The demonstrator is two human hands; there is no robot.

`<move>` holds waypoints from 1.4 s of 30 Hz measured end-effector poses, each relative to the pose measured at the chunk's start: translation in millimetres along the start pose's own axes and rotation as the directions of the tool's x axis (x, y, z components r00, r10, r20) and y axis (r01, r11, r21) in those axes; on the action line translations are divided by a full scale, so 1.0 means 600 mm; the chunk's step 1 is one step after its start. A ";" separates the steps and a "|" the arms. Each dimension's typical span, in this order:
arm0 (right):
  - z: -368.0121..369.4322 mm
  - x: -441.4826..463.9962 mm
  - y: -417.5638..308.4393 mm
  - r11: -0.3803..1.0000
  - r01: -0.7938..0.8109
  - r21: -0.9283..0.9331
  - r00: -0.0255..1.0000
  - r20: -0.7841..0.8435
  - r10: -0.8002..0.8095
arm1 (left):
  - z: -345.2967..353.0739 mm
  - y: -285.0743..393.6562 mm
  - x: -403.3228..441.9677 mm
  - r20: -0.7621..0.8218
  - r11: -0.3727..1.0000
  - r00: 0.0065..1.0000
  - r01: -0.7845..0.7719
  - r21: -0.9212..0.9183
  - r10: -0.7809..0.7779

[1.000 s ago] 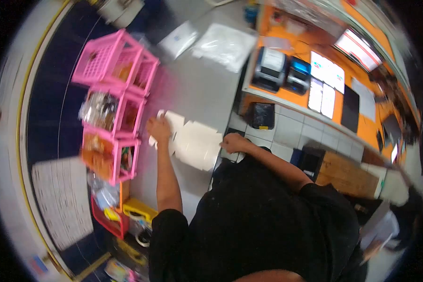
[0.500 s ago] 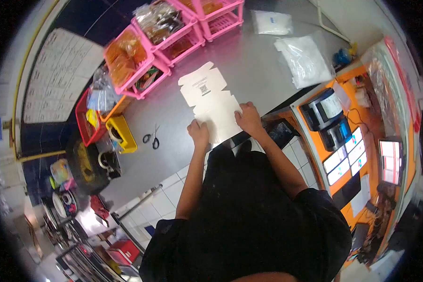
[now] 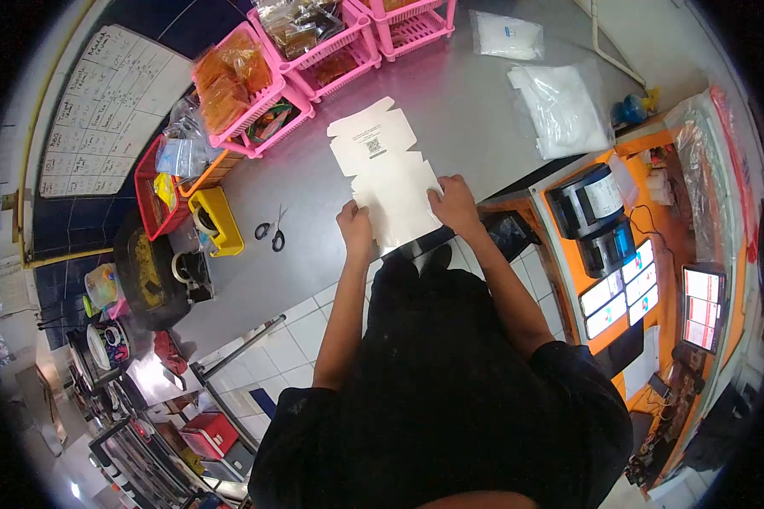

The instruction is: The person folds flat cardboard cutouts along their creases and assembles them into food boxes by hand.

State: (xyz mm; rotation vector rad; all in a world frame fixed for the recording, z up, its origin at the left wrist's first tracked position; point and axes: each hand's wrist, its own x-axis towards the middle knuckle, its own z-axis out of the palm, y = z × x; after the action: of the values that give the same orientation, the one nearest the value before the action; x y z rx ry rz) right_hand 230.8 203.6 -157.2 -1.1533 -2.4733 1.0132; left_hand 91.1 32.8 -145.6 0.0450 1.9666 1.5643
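Mostly plain, flat cream cardboard [image 3: 396,193], notched, dark QR code [image 3: 374,147].

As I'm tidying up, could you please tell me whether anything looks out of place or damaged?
The card looks intact; no spill shows. Only the scissors, loose on the table left of the card, might be misplaced.
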 end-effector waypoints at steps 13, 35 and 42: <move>-0.004 0.015 0.016 0.998 -0.031 0.063 0.994 0.105 0.025 | -0.004 -0.005 0.030 -0.132 0.995 0.991 0.011 -0.100 -0.024; -0.001 0.001 -0.001 0.996 -0.084 -0.020 0.996 0.033 0.084 | -0.014 0.012 0.017 0.136 0.948 0.963 0.192 0.252 -0.231; -0.013 0.002 -0.016 0.995 -0.094 -0.023 0.994 0.050 0.095 | -0.018 -0.025 0.036 0.099 0.967 0.986 0.106 0.233 -0.132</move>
State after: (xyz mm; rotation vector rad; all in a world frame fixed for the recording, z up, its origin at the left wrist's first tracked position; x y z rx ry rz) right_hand 228.2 204.0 -144.9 -1.2772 -2.4951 1.0566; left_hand 73.6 27.5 -167.0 0.1047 2.0102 1.2282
